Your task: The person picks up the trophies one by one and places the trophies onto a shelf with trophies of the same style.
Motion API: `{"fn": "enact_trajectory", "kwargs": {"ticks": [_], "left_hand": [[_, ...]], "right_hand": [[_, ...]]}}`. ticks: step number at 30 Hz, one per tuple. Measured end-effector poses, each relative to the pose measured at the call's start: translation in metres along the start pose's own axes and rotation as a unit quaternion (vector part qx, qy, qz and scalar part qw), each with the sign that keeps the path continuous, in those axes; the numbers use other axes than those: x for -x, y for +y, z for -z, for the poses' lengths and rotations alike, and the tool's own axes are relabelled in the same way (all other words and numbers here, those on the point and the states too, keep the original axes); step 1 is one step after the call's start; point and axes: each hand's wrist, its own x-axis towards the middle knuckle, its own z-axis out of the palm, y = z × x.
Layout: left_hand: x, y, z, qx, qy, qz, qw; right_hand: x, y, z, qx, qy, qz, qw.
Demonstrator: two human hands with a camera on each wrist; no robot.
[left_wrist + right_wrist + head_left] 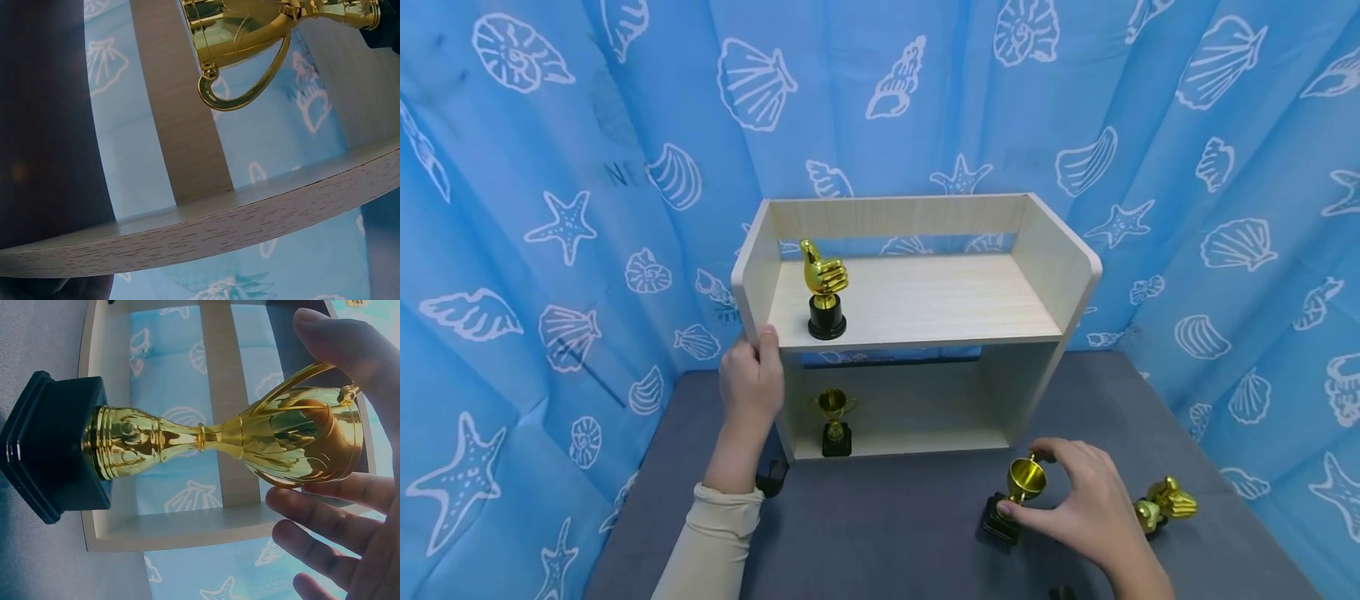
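My left hand (752, 379) grips the left side panel of a pale wooden two-tier shelf (917, 300), its thumb over the front edge. My right hand (1090, 500) holds a gold trophy cup (300, 434) with a black base, thumb on one side and fingers on the other around the bowl and handles. The cup is in front of the shelf's right end; whether its base touches the table cannot be told. On the upper tier stands a gold thumbs-up trophy (825, 287), at the left. Below it, another trophy cup (835, 421) stands on the lower tier.
Gold hand-shaped trophies (1172, 500) lie on the grey table (880, 533) to the right, partly behind my right hand. A blue shell-print curtain (880, 83) hangs behind and on both sides. A small dark object (1062, 592) shows at the bottom edge.
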Motion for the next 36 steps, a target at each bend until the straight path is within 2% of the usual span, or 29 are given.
{"fn": "enact_trajectory", "kwargs": {"ticks": [12,26,36], "left_hand": [[0.001,0.001,0.0,-0.002,-0.005,0.006,1.0],[0.002,0.0,0.001,-0.013,0.005,0.005,0.9999],[0.001,0.002,0.001,-0.008,0.007,-0.002,0.9999]], "right_hand": [[-0.003,-0.003,-0.006,0.015,0.042,-0.003,0.999],[-0.003,-0.013,-0.015,0.019,0.064,-0.036,0.997],[-0.005,-0.018,-0.022,0.008,0.078,-0.035,0.996]]}}
